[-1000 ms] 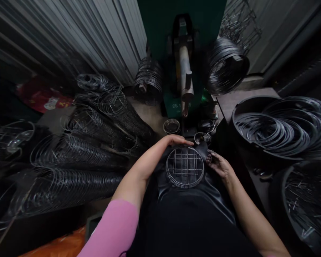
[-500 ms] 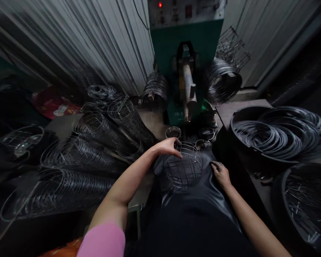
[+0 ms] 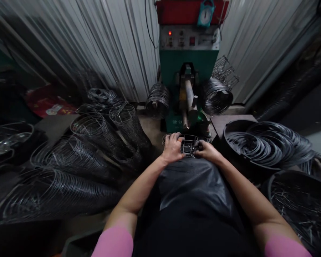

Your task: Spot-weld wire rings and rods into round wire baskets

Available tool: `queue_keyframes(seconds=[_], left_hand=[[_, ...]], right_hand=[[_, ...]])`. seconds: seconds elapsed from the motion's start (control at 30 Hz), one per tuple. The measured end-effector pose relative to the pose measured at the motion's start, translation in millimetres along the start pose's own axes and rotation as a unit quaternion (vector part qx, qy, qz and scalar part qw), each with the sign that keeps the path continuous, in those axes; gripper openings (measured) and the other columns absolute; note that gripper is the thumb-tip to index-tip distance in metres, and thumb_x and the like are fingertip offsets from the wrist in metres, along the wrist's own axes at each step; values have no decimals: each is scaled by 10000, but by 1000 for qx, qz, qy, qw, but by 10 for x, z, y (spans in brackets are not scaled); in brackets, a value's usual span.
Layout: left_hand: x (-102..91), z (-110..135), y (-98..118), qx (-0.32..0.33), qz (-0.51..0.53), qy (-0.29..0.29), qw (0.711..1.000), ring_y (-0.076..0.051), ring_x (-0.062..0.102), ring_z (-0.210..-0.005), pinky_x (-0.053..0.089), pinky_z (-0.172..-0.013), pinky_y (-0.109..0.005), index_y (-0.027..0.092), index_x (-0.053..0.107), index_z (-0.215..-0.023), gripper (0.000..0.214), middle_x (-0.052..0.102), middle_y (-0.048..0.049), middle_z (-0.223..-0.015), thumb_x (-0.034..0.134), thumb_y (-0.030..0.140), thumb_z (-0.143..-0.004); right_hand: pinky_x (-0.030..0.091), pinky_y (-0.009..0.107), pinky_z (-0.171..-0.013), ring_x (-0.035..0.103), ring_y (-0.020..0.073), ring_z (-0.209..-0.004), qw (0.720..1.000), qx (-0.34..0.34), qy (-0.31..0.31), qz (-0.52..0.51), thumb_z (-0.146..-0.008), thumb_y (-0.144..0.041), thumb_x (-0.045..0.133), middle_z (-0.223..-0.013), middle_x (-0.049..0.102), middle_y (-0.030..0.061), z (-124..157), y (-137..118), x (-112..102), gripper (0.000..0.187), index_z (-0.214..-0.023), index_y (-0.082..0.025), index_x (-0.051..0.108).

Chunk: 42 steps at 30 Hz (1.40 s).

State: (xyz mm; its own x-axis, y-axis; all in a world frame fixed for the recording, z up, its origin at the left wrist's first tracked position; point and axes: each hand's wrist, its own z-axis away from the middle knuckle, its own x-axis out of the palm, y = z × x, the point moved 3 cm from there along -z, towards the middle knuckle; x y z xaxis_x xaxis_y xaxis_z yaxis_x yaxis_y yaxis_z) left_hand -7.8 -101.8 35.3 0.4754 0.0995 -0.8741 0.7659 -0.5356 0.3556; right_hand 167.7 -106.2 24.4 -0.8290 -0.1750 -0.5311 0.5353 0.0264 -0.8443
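Observation:
A small round wire basket (image 3: pixel 187 146) with a crossed-wire grid is held in front of my dark apron, just below the tip of the green machine's metal arm (image 3: pixel 189 94). My left hand (image 3: pixel 173 148) is closed around its left side, fingers over the rim. At the right side, my right hand (image 3: pixel 206 150) has its darkened fingers bent and pinched against the wires. Whether those fingers also hold a small loose piece is hidden. My hands cover much of the basket's sides.
Stacks of wire rings (image 3: pixel 77 153) lie to the left. On the right stand a black tub of wire rings (image 3: pixel 226 134) and a tub of short wire pieces (image 3: pixel 270 184). Wire coils (image 3: pixel 216 96) flank the green machine (image 3: pixel 171 64), and a blue dial scale (image 3: pixel 204 15) hangs above.
The basket has gone from above my lap forward toward the machine. My right hand has moved from the apron's right side onto the basket. The view has tilted upward.

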Motion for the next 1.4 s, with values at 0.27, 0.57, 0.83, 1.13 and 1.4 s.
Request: queue_keyframes(seconds=[0.27, 0.57, 0.83, 1.13, 1.4], left_hand=[[221, -81, -53, -25, 58, -4, 998, -285, 364, -1215, 286, -1007, -438, 169, 509, -1110, 650, 436, -129, -1265, 737, 312, -518], [325, -197, -173, -41, 118, -12, 992, -284, 386, -1208, 306, -1034, -427, 144, 516, -1101, 674, 437, -134, -1242, 769, 335, -506], [413, -320, -335, -66, 153, -24, 986, -283, 400, -1200, 328, -1035, -419, 153, 519, -1094, 710, 437, -119, -1235, 798, 332, -466], [464, -501, -552, -38, 190, -1, 981, -290, 412, -1191, 335, -1035, -430, 137, 519, -1090, 724, 441, -139, -1225, 809, 329, -455], [496, -619, -664, -51, 205, 9, 977, -284, 412, -1190, 344, -1026, -422, 151, 521, -1085, 690, 432, -125, -1215, 800, 298, -471]], right_hand=[[479, 296, -707, 619, 175, -749, 988, -131, 88, -2, -720, -226, 498, -777, 671, 18, -5, 178, 237, 162, -803, -204, 635], [486, 329, -776, 613, 197, -881, 968, -239, -18, 79, -760, -243, 558, -950, 648, 82, -73, 296, 127, 275, -1017, -198, 643], [496, 299, -717, 626, 175, -792, 962, -251, -13, 103, -807, -218, 508, -862, 654, 67, -241, 297, 128, 194, -924, -201, 661], [510, 283, -707, 631, 161, -789, 951, -281, -7, 131, -815, -163, 506, -871, 653, 70, -468, 270, 101, 196, -926, -191, 666], [516, 278, -688, 638, 164, -761, 946, -289, 14, 143, -821, -173, 521, -844, 657, 72, -619, 199, 76, 175, -896, -189, 678]])
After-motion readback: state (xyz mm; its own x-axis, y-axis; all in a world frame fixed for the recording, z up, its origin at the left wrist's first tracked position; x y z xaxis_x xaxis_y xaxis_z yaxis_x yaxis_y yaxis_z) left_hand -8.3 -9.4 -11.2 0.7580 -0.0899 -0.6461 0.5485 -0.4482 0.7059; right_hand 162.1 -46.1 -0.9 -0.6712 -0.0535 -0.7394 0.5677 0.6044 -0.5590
